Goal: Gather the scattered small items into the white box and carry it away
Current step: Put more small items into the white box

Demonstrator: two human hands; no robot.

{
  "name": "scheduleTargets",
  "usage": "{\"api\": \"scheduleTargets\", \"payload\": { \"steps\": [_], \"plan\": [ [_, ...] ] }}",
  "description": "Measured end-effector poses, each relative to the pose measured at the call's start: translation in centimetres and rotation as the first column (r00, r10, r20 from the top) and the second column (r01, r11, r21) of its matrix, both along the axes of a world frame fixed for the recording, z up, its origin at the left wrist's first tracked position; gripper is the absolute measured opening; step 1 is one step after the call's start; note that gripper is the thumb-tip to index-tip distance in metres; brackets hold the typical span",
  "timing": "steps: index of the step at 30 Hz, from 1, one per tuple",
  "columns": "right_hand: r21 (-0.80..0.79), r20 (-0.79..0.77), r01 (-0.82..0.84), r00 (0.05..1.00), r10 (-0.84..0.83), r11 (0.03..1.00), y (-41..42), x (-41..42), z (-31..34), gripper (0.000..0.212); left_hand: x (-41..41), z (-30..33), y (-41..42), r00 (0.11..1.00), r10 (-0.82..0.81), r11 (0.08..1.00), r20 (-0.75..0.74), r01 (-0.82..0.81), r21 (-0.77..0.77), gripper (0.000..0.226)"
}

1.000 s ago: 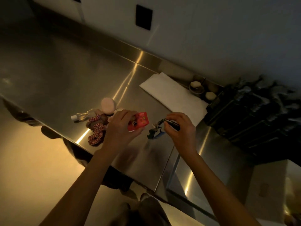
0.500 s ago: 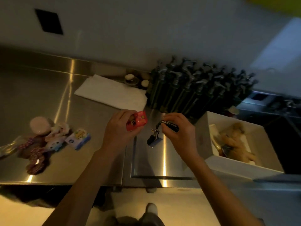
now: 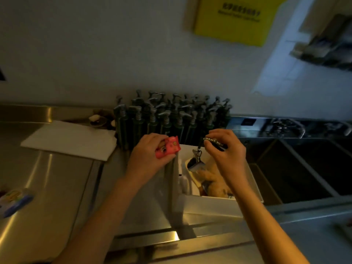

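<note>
The white box (image 3: 207,203) sits on the steel counter (image 3: 57,187) just beside the sink basin (image 3: 304,168), with a tan plush item (image 3: 215,178) and other small objects already inside. The left hand (image 3: 146,159) grips a small red packet (image 3: 168,147) at the box's left wall, not yet over the opening. The right hand (image 3: 226,153) pinches a black lanyard strap (image 3: 214,143); its clip charm (image 3: 195,162) dangles above the box interior. Risk, as judged from here: releasing the packet now could drop it on the counter outside the wall. The dangling charm could swing and catch the rim. One blue-and-white packet (image 3: 15,199) lies well apart at the far left and could be overlooked. Pump bottles (image 3: 171,117) stand close behind the box; a careless lift may knock them.
</note>
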State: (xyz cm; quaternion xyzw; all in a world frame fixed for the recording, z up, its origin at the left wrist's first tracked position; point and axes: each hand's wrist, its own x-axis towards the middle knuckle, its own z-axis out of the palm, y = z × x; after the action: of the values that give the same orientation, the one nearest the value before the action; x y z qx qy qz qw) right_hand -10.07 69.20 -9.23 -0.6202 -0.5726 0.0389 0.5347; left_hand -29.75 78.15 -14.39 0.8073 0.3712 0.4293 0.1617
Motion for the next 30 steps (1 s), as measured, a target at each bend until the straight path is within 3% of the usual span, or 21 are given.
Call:
{"api": "scheduleTargets", "payload": {
  "steps": [6,13,19,26,30],
  "plan": [
    [0.018,0.036,-0.009,0.999,0.008,1.000,-1.0,9.5,0.6,0.016,10.1,0.8,-1.0,0.999,-0.042,0.999,-0.007,0.042,0.006,0.051],
    [-0.201,0.075,-0.036,0.996,0.052,0.979,-1.1,16.5,-4.0,0.028,16.6,-1.9,-0.8,0.991,-0.083,0.994,-0.103,0.076,-0.072,0.053],
    [-0.331,0.139,0.009,0.990,0.039,0.944,-1.4,17.7,-7.8,0.053,17.4,-5.6,-0.1,0.969,-0.128,0.980,-0.213,0.090,-0.180,0.055],
    [-0.394,0.095,0.026,0.995,0.013,0.919,-1.4,15.4,-10.9,0.052,15.7,-8.9,0.7,0.910,-0.154,0.971,-0.384,0.068,-0.229,0.054],
    [-0.411,0.131,0.028,0.991,0.029,0.911,-1.3,13.8,-11.7,0.054,14.5,-9.2,1.0,0.903,-0.129,0.972,-0.411,0.033,-0.233,0.063]
  ]
}}
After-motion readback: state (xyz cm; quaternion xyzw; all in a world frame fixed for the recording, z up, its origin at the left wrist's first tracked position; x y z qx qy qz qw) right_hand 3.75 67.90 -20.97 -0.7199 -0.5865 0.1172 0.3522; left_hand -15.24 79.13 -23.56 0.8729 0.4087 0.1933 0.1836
